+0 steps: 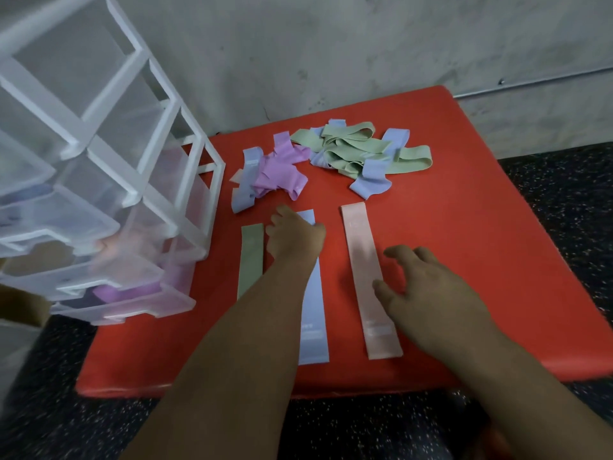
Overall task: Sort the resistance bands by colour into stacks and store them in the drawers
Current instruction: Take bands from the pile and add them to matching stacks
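Between left hand (295, 239) and right hand (431, 293) lies pink band (368, 277).

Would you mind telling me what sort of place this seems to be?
Likely a gym: speckled rubber flooring, a red padded mat by a concrete wall, and resistance bands.

- Two forearms are showing bare all the way from the near edge of the view up to the wrists.
- The left hand (295, 239) and the right hand (431, 290) are showing bare too, the fingers slightly blurred.
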